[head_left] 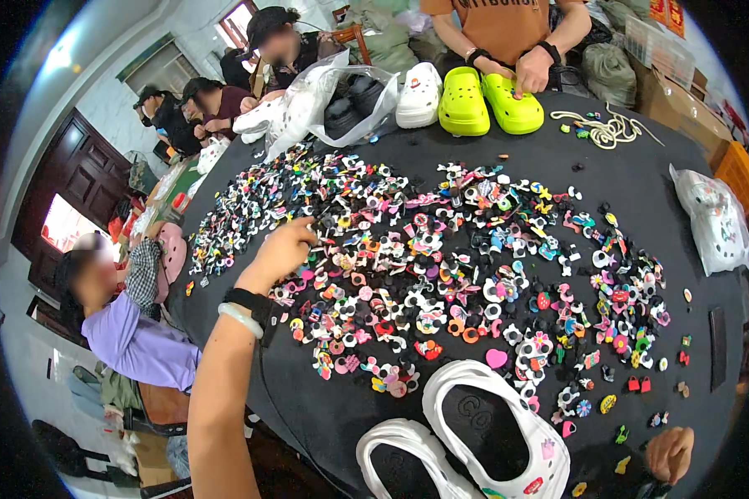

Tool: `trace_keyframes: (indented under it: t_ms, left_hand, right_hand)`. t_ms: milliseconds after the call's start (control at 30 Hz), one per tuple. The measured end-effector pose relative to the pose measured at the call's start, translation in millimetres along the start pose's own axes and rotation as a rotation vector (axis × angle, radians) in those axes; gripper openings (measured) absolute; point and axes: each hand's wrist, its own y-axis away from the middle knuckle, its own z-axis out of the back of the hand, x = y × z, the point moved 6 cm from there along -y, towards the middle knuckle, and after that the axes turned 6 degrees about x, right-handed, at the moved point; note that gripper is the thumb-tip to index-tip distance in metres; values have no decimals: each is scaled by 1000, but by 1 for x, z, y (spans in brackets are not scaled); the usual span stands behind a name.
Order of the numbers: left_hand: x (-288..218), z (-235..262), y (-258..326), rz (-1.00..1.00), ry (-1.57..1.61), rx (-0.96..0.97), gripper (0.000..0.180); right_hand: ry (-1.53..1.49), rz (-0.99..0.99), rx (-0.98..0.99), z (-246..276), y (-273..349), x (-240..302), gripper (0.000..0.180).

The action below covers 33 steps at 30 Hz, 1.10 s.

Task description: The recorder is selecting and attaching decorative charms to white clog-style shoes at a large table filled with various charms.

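Note:
My left hand [281, 251], with a black band and a pale bangle at its wrist, reaches over a wide pile of small colourful shoe charms [374, 312]. Its fingers are bent together at the charms; what they hold, if anything, is hidden. My right hand [670, 454] is curled at the lower right edge of the black-covered table, beside a few loose charms [622, 434]; its fingertips do not show. In front of me stand two white clogs. The right clog [549, 466] has several charms on its upper; the left clog [395, 434] is partly cut off by the lower edge.
Across the table a person's hands [520, 79] touch lime-green clogs [464, 104], beside a white clog [419, 96] and bagged dark shoes [354, 104]. Cord [612, 129] and a bagged white clog [711, 220] lie right. Other people sit left, one with a pink clog [171, 252].

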Motion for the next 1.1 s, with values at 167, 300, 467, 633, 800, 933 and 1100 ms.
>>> trace_keyframes:
  t_ms: [167, 300, 467, 633, 800, 933, 1100]
  left_hand:
    - [-47, 4, -29, -116, 188, -174, 37]
    - [-74, -30, -63, -271, 167, -111, 57]
    - [-95, -55, -82, -314, 96, -93, 53]
    - [-73, -27, -72, -370, 92, -211, 24]
    - [-110, -29, -81, -352, 195, -167, 28]
    - [-147, -55, -90, -400, 153, -32, 27]
    - [-150, -62, -82, -322, -114, -63, 30]
  right_hand:
    - [15, -14, 9, -7, -9, -1, 52]
    - [26, -18, 21, -7, -16, -2, 52]
    - [60, -28, 12, -12, -20, 3, 52]
    - [65, -21, 12, -15, -26, -3, 52]
    - [83, -28, 17, -21, -35, -3, 52]
    - [104, -26, 37, -25, -44, 0, 52]
    - [129, -30, 18, -28, -37, 6, 51]
